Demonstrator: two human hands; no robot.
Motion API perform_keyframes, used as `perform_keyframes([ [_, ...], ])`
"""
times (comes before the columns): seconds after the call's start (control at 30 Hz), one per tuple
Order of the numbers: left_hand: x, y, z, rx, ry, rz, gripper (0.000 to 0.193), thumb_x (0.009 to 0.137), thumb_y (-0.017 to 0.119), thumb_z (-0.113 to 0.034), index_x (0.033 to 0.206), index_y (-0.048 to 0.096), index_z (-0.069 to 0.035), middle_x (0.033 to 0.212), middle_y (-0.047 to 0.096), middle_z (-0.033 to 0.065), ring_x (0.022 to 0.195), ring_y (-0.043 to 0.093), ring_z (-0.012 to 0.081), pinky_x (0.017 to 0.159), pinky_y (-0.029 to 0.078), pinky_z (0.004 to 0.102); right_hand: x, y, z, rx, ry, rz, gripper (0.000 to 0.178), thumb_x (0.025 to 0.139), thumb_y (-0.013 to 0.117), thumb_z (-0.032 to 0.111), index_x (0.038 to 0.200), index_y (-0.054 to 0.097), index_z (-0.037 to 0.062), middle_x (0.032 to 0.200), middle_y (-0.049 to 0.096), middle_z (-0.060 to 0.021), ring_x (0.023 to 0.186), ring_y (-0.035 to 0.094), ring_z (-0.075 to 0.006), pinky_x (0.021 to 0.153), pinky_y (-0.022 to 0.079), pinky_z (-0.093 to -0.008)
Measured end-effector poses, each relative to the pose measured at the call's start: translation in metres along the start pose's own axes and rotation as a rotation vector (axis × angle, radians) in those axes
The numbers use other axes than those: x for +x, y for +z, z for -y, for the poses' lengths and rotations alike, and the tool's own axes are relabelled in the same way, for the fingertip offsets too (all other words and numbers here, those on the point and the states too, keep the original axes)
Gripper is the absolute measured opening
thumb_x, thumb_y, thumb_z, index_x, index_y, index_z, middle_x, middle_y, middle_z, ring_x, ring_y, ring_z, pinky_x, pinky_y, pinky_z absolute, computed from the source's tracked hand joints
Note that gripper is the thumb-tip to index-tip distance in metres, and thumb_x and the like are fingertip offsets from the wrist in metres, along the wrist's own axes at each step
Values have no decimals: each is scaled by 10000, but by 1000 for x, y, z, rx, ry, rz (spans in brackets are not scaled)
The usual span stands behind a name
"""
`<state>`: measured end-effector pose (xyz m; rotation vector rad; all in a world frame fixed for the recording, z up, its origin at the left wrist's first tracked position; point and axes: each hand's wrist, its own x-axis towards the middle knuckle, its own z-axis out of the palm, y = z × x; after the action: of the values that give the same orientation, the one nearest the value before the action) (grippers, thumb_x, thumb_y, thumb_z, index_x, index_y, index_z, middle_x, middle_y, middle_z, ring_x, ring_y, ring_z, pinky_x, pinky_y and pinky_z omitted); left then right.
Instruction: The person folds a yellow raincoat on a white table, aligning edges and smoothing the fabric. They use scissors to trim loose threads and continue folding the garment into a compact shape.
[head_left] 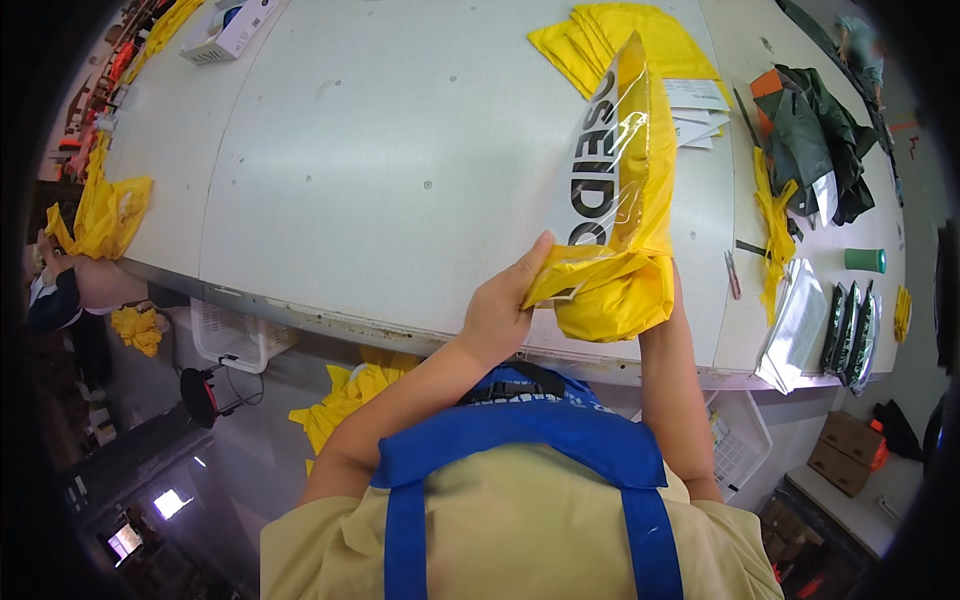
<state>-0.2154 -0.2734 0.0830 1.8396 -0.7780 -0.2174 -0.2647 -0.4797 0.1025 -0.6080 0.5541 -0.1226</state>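
A yellow bag (650, 190) with a clear side panel and large black lettering stands raised over the table in front of me. Its near end is crumpled and folded into a rounded bulge. My left hand (505, 305) is closed on the near left edge of this bag, thumb on top. From the lower right my right forearm reaches up to the bulge; the yellow material covers my right hand, so its fingers are hidden. Beyond the bag lies a stack of folded yellow pieces (640, 35), with white printed sheets (695, 95) beside it.
On the right of the table (350, 180) lie dark green bags (815, 140), a small cutter (733, 275), clear plastic sleeves (787, 330), dark packets (850, 330) and a green cylinder (865, 260). A white box (228, 32) stands far left. White baskets (235, 335) sit below the edge. Another person's arm (95, 280) shows at left.
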Motion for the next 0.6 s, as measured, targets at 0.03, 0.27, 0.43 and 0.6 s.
perform_keyframes([
  [0.03,-1,1,-2,-40,4,5,687,793,528,69,1430,349,-117,1203,589,188,1074,592,345,896,483,348,0,-5,1,28,-19,48,383,934,553,255,1251,462,61,1094,582,-93,931,610,-225,791,532,-361],
  [0.27,-15,15,-16,-154,-87,14,680,805,537,72,1430,332,-101,1284,533,196,1156,548,339,963,441,334,10,-13,-7,67,-177,75,363,960,507,253,1263,451,61,1125,574,-103,965,601,-236,818,529,-379],
  [0.43,4,16,12,-220,-105,-306,537,763,627,51,1259,452,-59,1155,564,157,957,602,269,834,489,300,16,-18,-4,88,-104,87,390,938,531,310,1250,477,82,1089,603,-107,926,624,-259,806,546,-401],
  [0.6,11,-28,-2,184,93,-387,393,761,646,20,1117,491,-35,1025,580,141,771,585,212,703,490,278,11,-4,4,570,173,-32,383,904,586,292,1210,514,73,1049,621,-107,900,634,-248,772,557,-378],
])
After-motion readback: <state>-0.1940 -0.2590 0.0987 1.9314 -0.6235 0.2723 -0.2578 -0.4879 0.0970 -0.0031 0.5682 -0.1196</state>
